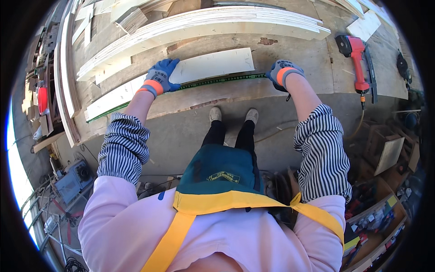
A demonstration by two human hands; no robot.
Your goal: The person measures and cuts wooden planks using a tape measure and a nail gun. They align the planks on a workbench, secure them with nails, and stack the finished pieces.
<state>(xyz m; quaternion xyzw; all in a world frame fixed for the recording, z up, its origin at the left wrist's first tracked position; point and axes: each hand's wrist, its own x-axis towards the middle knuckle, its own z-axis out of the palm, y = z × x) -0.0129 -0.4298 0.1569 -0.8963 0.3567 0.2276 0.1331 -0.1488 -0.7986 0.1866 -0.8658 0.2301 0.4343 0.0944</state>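
Observation:
A long white board (213,64) lies near the front edge of the wooden workbench. Along its near side runs a green tape measure blade (213,82), drawn out from my right hand toward the board's left end. My left hand (161,76), in a blue-grey glove with an orange cuff, rests across the board, fingers spread and thumb over the blade. Past the board's right end, my right hand (284,72), gloved alike, is closed around the tape measure's case, which it mostly hides; a dark strap dangles below it.
Stacked long white boards (204,28) lie behind on the workbench (299,52). A red nail gun (359,61) with an air hose sits at the right. More timber (65,77) lines the left side. Below right stands a wooden bin (385,226) of assorted items.

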